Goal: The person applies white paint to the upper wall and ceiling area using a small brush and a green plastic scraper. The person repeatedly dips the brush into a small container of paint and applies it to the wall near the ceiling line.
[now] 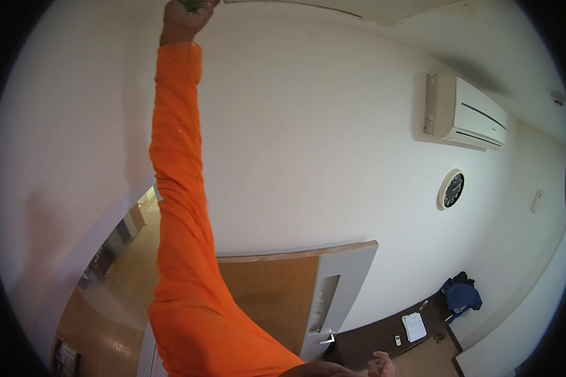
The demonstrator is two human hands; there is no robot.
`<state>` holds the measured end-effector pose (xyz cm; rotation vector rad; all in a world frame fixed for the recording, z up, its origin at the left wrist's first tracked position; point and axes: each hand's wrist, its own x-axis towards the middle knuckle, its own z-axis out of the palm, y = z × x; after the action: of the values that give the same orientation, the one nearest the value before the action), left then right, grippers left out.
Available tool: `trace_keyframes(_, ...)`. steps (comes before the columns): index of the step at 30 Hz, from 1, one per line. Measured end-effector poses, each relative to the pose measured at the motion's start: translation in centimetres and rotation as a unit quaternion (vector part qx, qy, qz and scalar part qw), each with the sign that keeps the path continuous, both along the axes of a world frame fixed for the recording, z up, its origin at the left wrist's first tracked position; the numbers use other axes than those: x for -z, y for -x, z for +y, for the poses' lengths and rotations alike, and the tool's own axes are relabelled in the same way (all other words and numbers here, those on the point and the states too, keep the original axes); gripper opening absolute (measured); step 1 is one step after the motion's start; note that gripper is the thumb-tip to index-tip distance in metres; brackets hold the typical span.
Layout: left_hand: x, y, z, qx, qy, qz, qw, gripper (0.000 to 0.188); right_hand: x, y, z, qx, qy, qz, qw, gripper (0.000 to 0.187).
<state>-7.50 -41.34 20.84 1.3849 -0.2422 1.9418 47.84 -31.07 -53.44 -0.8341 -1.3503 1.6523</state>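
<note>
My left hand (pixel 183 24) is raised high at the upper edge, at the end of a long orange sleeve. Its fingers are curled around something green (pixel 194 4), cut off by the picture's edge, so I cannot tell its kind. Close by on the right runs the thin dark edge of a ceiling panel (pixel 295 4). Whether the hand touches that panel does not show. My right hand is out of sight. A small blurred pinkish shape (pixel 380 364) at the lower edge cannot be made out.
Below stands a wood-and-grey door (pixel 270 295) with a lever handle. An air conditioner (pixel 471 116) and a round clock (pixel 451 189) hang on the wall. Lower right, a dark table (pixel 371 336) bears papers (pixel 414 328), a small handset (pixel 397 340) and a blue cloth item (pixel 462 296).
</note>
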Motion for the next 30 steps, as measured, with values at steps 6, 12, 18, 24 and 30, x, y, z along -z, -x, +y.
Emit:
trace_keyframes(6,1.3,0.0,-3.3,0.088,0.038,-0.035,0.995,0.042,5.0,0.6,-0.7,-0.034,0.031,-0.202,0.978,0.033)
trace_keyframes(12,4.2,6.7,-3.9,-0.057,-0.108,-0.016,0.992,0.043,10.5,-1.0,-0.7,-0.010,0.027,-0.194,0.981,0.034)
trace_keyframes(18,5.6,3.4,2.5,0.084,0.006,0.060,0.995,0.041,-1.5,-1.8,-1.9,0.057,-0.140,-0.391,0.908,0.032)
trace_keyframes(24,3.9,4.4,5.1,-0.067,-0.050,-0.032,0.996,0.048,-1.3,-2.0,-0.9,-0.021,-0.071,-0.179,0.981,0.032)
trace_keyframes(30,2.0,5.2,3.7,0.041,0.001,0.001,0.999,0.044,7.4,-1.3,0.8,-0.131,0.228,0.081,0.961,0.034)
